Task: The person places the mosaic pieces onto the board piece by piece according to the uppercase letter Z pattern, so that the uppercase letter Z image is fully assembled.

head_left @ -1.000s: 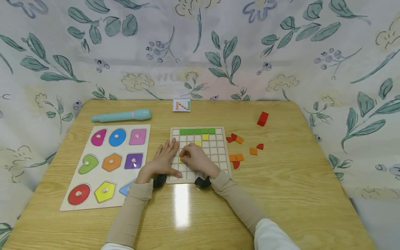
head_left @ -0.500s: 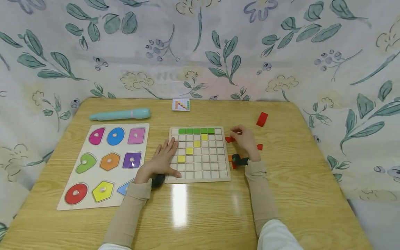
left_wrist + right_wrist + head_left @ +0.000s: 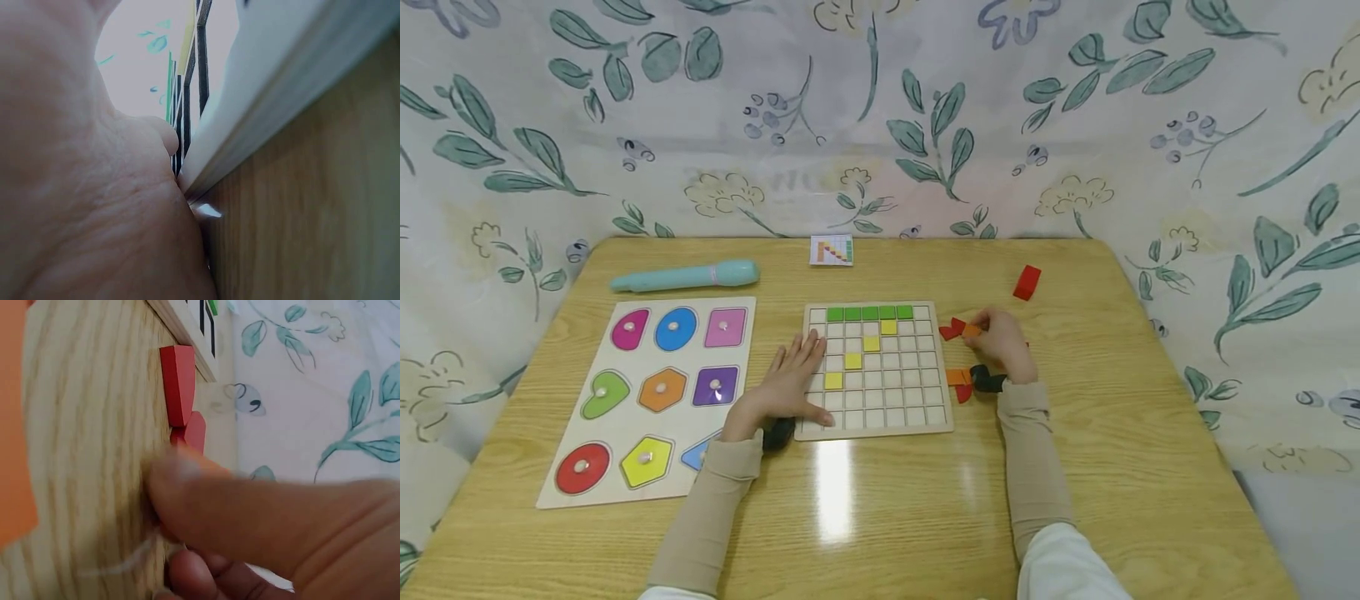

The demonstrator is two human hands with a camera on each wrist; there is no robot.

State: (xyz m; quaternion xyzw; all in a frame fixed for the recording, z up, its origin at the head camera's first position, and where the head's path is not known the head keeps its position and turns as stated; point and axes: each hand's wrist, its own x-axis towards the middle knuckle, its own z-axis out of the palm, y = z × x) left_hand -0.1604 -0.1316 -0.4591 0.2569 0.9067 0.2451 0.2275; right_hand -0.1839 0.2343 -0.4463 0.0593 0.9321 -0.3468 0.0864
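A gridded wooden board (image 3: 896, 380) lies mid-table, with a row of green tiles (image 3: 869, 313) along its top and several yellow tiles (image 3: 871, 343) on a diagonal. My left hand (image 3: 788, 385) rests spread over the board's left edge; the left wrist view shows the palm beside that pale rim (image 3: 250, 119). Right of the board, my right hand (image 3: 1003, 340) has its fingertips at an orange square tile (image 3: 972, 331), beside two red quarter-round pieces (image 3: 957, 326). From the right wrist, the blurred thumb covers part of that tile, so a pinch cannot be confirmed.
Lower on the right lie more orange tiles (image 3: 958, 377) and a red piece (image 3: 963, 393). A red block (image 3: 1027, 282) stands farther back. A shape puzzle (image 3: 647, 367), a teal pen-like stick (image 3: 688, 276) and a small pattern card (image 3: 832, 250) lie to the left and back.
My right hand has left the yellow tile in the board's left part and moved right to the loose pieces, then slightly down to the orange tile. My left hand stays on the board.
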